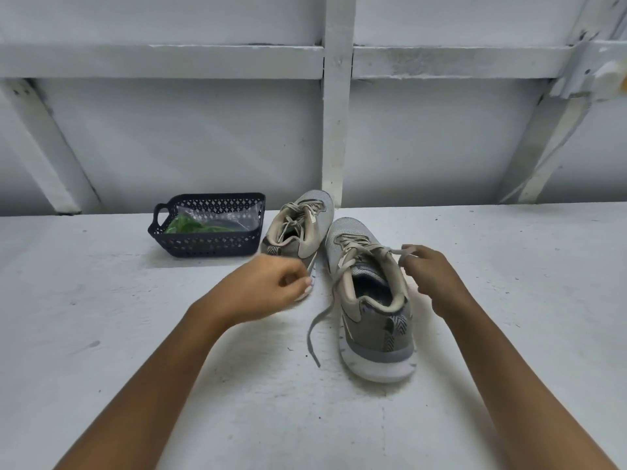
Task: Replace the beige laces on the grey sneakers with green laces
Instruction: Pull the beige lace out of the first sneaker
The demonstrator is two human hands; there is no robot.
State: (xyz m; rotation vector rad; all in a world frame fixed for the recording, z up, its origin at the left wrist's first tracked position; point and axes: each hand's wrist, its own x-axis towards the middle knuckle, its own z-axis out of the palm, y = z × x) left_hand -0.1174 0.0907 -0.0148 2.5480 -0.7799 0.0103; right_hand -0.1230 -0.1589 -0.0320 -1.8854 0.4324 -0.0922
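Two grey sneakers with beige laces stand on the white table. The near sneaker (373,310) has its heel toward me; one loose lace end (317,329) trails down onto the table at its left. My right hand (432,274) pinches the other beige lace end (405,251) at the shoe's right side. My left hand (271,283) hovers left of that shoe with fingers curled; I see nothing in it. The far sneaker (298,228) leans behind it, still laced. Green laces (185,225) lie in a clear bag inside the dark basket (207,245).
The white table (135,334) runs up to a white-painted wall with beams (336,96) just behind the shoes. The dark basket stands at the back left, beside the far sneaker.
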